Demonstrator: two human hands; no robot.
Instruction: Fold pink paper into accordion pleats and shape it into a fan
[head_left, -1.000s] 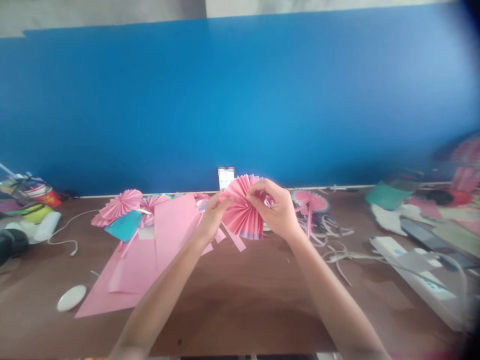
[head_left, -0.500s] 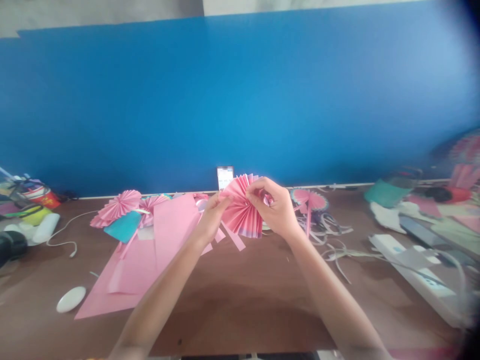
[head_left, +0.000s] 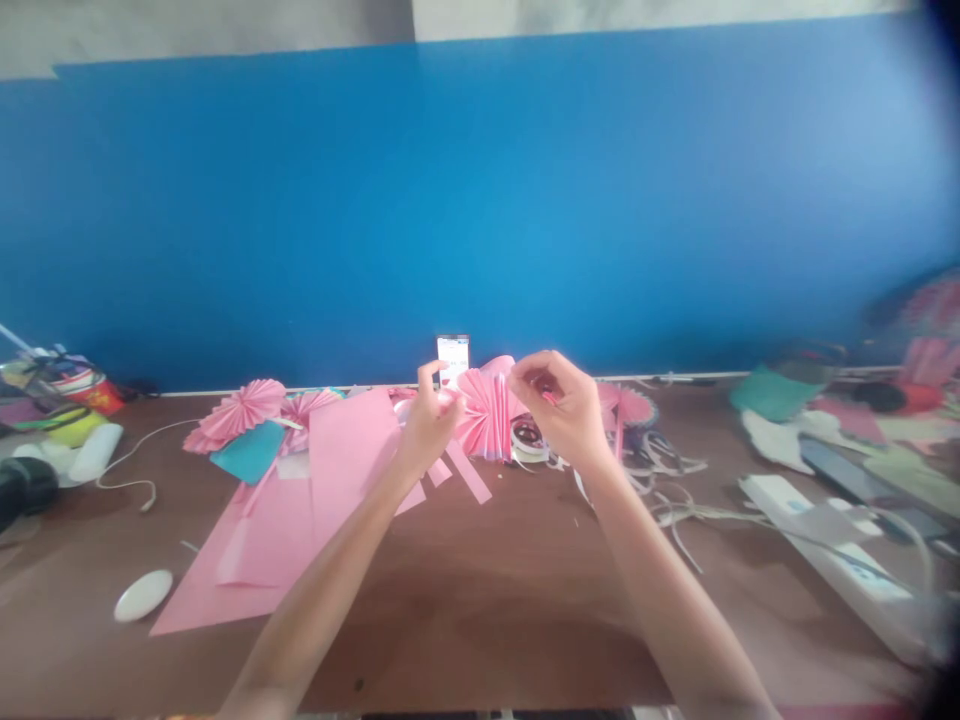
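Observation:
A pink pleated paper fan (head_left: pixel 486 418) stands upright between my two hands, above the back of the desk. My left hand (head_left: pixel 429 425) grips its left edge, thumb against the folds and index finger raised. On the other side, my right hand (head_left: pixel 564 412) is curled with thumb and fingertips together beside the fan's upper right; what they pinch, if anything, is hidden. Loose pink paper strips (head_left: pixel 469 472) lie below the fan. A white tape roll (head_left: pixel 529 440) sits between the fan and my right wrist.
Pink paper sheets (head_left: pixel 277 540), folded fans (head_left: pixel 251 405) and a teal piece (head_left: pixel 249 452) lie left. Further left is a white oval object (head_left: pixel 143 596). A lit phone (head_left: pixel 453 352) leans at the back. Paper scraps (head_left: pixel 660 455) and a power strip (head_left: pixel 832 550) lie right.
My right hand has moved slightly right, away from the fan's middle. The fan looks narrower and more folded, and the tape roll behind it is now visible. My left index finger has lifted.

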